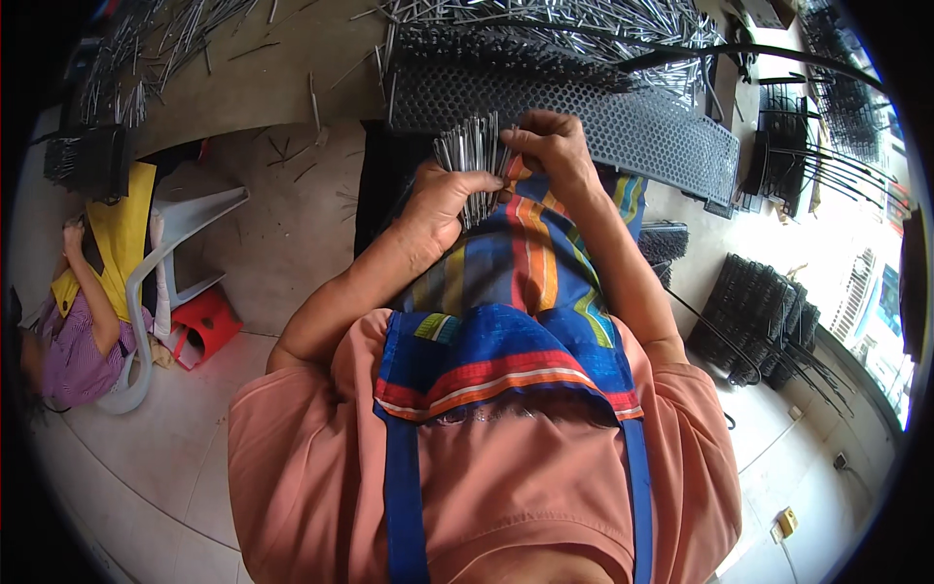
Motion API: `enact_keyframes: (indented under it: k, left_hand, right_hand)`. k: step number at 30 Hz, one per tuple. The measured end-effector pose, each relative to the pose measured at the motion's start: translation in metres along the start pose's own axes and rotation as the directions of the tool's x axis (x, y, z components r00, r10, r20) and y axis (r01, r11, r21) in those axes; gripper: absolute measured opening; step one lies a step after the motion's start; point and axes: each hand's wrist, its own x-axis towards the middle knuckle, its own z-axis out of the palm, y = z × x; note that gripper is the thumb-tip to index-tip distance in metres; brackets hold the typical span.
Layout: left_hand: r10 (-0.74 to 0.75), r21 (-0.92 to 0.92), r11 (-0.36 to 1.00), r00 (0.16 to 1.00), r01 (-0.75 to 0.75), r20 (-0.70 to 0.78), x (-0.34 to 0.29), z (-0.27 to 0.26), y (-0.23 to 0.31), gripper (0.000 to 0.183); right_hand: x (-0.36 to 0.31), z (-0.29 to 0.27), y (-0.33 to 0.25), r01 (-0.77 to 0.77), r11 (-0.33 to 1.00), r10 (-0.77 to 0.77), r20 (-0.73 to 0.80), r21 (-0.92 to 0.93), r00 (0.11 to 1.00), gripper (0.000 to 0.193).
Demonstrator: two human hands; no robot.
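A fanned bundle of thin silvery metal rods (pixel 471 146) stands upright in my left hand (pixel 438 202), whose fingers and thumb wrap round its lower part. At the bundle's right side is my right hand (pixel 551 148), its thumb and fingers pinched together close to the rods; whatever lies between those fingertips is too small to make out. Both hands are above my striped apron (pixel 525 258), just short of a grey perforated tray (pixel 623 127). Along the tray's far side runs a dense dark row of short pieces (pixel 506 54).
Loose metal rods (pixel 584 18) heap behind the tray, and more lie at the table's far left (pixel 185 49). Stacked black racks (pixel 754 311) stand on the right. A person in a yellow apron (pixel 122 234) sits at left by a white chair (pixel 146 282) and a red container (pixel 206 326).
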Motion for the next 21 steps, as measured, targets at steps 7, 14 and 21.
enact_keyframes:
  k: [7, 14, 21]
  left_hand:
    - [0.045, 0.042, 0.998, 0.979, -0.037, -0.2, -0.004, -0.041, 0.003, 0.024]
    - [0.098, -0.012, 0.995, 0.977, -0.102, -0.189, -0.012, -0.058, 0.006, 0.026]
    - [0.084, -0.032, 0.995, 0.978, -0.092, -0.191, -0.009, -0.062, 0.01, 0.023]
  right_hand:
    - [0.014, 0.013, -0.024, 0.125, 0.987, -0.131, 0.056, 0.1, 0.99, 0.005]
    - [0.048, 0.072, -0.044, 0.678, 0.733, -0.676, -0.172, -0.055, 0.717, 0.007]
    - [0.069, 0.083, -0.038, 0.796, 0.509, -0.85, -0.045, -0.329, 0.525, 0.011]
